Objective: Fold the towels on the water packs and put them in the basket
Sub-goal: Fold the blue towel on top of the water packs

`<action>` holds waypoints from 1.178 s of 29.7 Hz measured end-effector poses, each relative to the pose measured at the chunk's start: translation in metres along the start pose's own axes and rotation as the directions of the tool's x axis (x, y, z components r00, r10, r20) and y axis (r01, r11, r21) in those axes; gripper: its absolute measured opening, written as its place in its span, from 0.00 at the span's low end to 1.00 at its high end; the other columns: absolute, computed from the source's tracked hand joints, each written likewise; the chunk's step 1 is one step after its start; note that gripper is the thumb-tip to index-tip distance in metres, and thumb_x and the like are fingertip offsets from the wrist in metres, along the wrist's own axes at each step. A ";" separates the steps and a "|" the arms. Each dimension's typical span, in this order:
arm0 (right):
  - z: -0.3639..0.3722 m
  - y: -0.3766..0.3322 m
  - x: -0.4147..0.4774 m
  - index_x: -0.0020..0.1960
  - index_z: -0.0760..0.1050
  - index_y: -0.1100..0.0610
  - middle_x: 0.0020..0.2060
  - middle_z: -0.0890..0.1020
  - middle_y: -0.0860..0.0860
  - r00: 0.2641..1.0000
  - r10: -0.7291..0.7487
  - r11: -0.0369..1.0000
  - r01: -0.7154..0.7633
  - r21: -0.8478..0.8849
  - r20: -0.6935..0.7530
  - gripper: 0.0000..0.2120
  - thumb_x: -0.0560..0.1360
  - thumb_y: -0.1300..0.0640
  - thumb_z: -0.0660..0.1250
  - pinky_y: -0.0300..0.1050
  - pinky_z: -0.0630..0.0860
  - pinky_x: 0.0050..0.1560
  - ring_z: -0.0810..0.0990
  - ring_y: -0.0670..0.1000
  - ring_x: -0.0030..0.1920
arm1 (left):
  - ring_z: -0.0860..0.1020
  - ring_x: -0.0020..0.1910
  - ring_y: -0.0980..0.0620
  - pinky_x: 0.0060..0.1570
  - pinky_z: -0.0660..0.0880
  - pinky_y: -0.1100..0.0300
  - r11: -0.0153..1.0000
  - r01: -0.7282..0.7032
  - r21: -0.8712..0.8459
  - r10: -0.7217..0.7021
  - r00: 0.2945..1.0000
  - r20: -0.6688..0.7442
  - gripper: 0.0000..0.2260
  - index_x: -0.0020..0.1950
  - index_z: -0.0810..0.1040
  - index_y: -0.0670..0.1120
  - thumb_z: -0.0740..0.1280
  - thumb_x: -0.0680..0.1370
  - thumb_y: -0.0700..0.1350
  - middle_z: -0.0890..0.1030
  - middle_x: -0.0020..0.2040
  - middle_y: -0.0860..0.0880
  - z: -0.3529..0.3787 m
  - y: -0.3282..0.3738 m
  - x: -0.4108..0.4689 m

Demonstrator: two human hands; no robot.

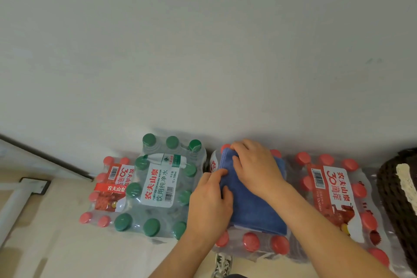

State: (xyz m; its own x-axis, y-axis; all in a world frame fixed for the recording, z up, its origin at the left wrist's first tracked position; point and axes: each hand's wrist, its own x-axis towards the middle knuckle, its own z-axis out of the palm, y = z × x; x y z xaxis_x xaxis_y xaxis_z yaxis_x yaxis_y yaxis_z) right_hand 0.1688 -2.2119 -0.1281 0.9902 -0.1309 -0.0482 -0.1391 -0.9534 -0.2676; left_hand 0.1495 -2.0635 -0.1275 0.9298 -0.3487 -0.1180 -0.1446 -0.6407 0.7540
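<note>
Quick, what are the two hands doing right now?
Left hand: pinches the left edge of the folded blue cloth towel.
Right hand: open, pressing down on the towel.

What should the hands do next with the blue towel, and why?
Probably fold the far end of the blue towel toward the near end. It lies as a long strip on the red-capped water pack. The left hand grips its left edge and the right hand presses its far end. One more fold would likely make it neater for the basket.
</note>
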 end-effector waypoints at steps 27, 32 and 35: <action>-0.112 -0.009 -0.026 0.49 0.67 0.44 0.44 0.66 0.44 0.904 -0.261 0.923 0.336 -0.187 0.339 0.15 0.68 0.60 0.64 0.60 0.56 0.67 0.68 0.49 0.57 | 0.71 0.39 0.56 0.37 0.68 0.63 0.818 -0.563 0.121 0.528 0.817 0.232 0.14 0.50 0.78 0.49 0.64 0.68 0.36 0.74 0.41 0.55 -0.061 0.045 0.019; -0.139 0.006 -0.032 0.48 0.72 0.48 0.42 0.68 0.45 0.937 -0.205 0.974 0.223 -0.033 0.284 0.09 0.71 0.47 0.66 0.45 0.69 0.45 0.71 0.46 0.42 | 0.73 0.39 0.58 0.40 0.71 0.64 0.795 -0.595 0.118 0.565 0.797 0.213 0.20 0.57 0.79 0.50 0.63 0.66 0.43 0.76 0.41 0.56 -0.092 0.065 0.036; -0.152 0.010 -0.040 0.44 0.70 0.49 0.39 0.73 0.45 0.933 -0.164 0.986 0.144 0.085 0.321 0.07 0.71 0.52 0.68 0.42 0.70 0.36 0.73 0.44 0.37 | 0.73 0.37 0.57 0.38 0.72 0.60 0.721 -0.663 0.201 0.562 0.730 0.390 0.15 0.50 0.81 0.53 0.60 0.68 0.50 0.74 0.38 0.55 -0.101 0.070 0.048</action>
State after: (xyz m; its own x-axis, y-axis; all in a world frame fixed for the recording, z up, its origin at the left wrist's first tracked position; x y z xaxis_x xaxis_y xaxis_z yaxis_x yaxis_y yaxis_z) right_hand 0.1295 -2.2573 0.0171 0.9429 0.1216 -0.3100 0.0046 -0.9356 -0.3530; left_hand 0.2181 -2.0557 -0.0149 0.4654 -0.8810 0.0857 -0.7886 -0.3687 0.4922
